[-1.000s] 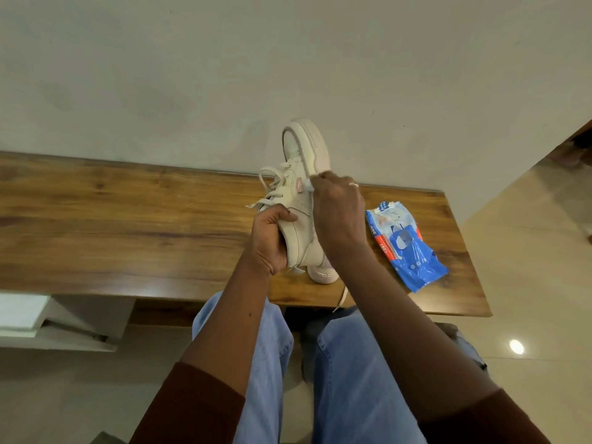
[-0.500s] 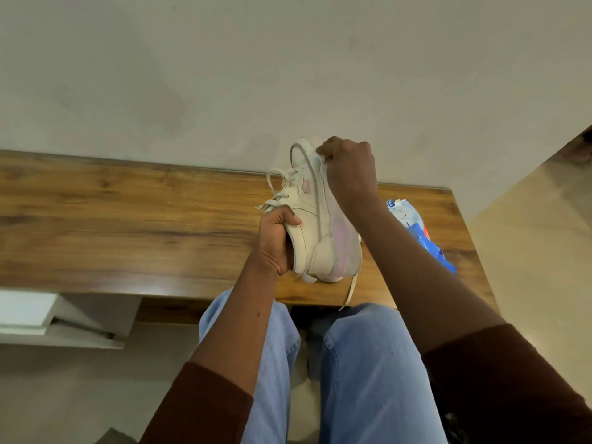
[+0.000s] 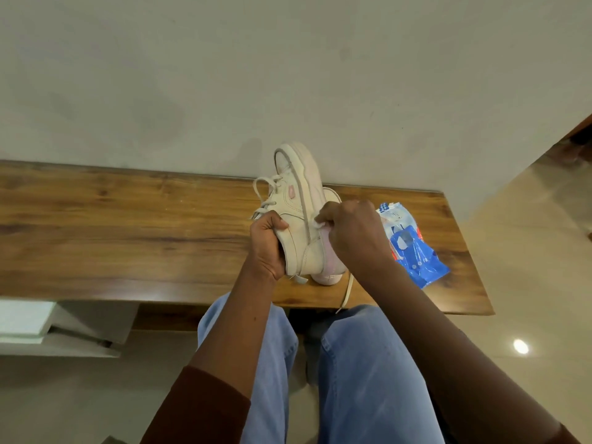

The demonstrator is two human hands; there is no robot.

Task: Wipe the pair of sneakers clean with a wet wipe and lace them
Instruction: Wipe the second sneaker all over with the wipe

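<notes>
My left hand (image 3: 267, 243) grips the heel end of a cream sneaker (image 3: 296, 200), holding it toe-up above the wooden table (image 3: 128, 225). My right hand (image 3: 355, 235) pinches a small white wet wipe (image 3: 320, 225) against the side of the sneaker's sole, low near the heel. The second sneaker (image 3: 331, 270) lies on the table behind the held one, mostly hidden; its loose lace (image 3: 347, 291) hangs over the table's front edge.
A blue and white pack of wet wipes (image 3: 413, 248) lies on the table's right end. A plain wall rises behind the table. My knees in blue jeans (image 3: 368, 363) are under the front edge. A white shelf (image 3: 25, 318) sits lower left.
My right hand has slid with the wipe from the toe end down along the sole to near the heel. The pack of wipes is uncovered again.
</notes>
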